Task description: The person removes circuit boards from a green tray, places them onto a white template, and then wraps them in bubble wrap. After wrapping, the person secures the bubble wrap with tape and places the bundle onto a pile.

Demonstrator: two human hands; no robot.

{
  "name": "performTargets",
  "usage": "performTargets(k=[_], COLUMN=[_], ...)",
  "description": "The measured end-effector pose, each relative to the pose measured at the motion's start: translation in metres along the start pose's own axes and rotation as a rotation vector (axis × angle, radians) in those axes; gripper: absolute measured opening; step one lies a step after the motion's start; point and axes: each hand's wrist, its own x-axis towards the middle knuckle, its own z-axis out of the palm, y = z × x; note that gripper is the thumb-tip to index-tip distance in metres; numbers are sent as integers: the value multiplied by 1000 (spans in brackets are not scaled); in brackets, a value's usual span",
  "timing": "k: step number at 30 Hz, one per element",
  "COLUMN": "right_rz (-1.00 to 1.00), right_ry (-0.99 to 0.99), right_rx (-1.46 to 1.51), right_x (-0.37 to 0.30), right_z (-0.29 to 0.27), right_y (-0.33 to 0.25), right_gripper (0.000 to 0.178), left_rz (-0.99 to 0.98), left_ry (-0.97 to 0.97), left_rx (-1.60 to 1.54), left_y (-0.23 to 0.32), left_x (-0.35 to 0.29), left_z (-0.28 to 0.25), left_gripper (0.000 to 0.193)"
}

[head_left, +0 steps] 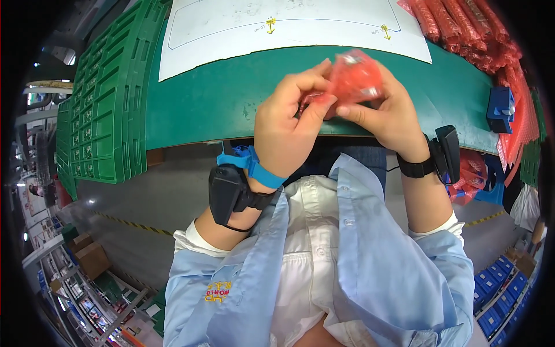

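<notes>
Above the near edge of the green table, both of my hands hold a bundle in red bubble wrap (pixel 357 78). My left hand (pixel 289 113) pinches its lower left part between thumb and fingers. My right hand (pixel 390 113) is wrapped around its right side, the thumb at its lower edge. The bundle is smeared by motion, and what lies inside the wrap cannot be made out. A blue band and a black device are on my left wrist; another black device is strapped to my right.
The green table (pixel 219 104) carries a large white sheet (pixel 231 34) with drawn lines. Several red bubble-wrapped rolls (pixel 462 23) are piled at the far right, near a blue tape dispenser-like block (pixel 500 110). Stacked green crates (pixel 107 110) stand along the left side.
</notes>
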Motion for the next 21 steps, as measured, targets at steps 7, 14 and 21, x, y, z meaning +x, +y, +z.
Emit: performTargets(k=[7, 14, 21], right_rz=[81, 76, 308], right_ry=[161, 202, 181], right_rx=[-121, 207, 632], right_x=[-5, -13, -21], right_z=[16, 19, 21], right_y=[-14, -13, -21], right_gripper=[62, 63, 42], left_rz=[620, 623, 749], left_ry=[-17, -10, -31], left_rx=[647, 843, 936], left_y=[1, 14, 2], left_x=[1, -14, -18], left_z=[-9, 7, 3], left_gripper=[48, 44, 47])
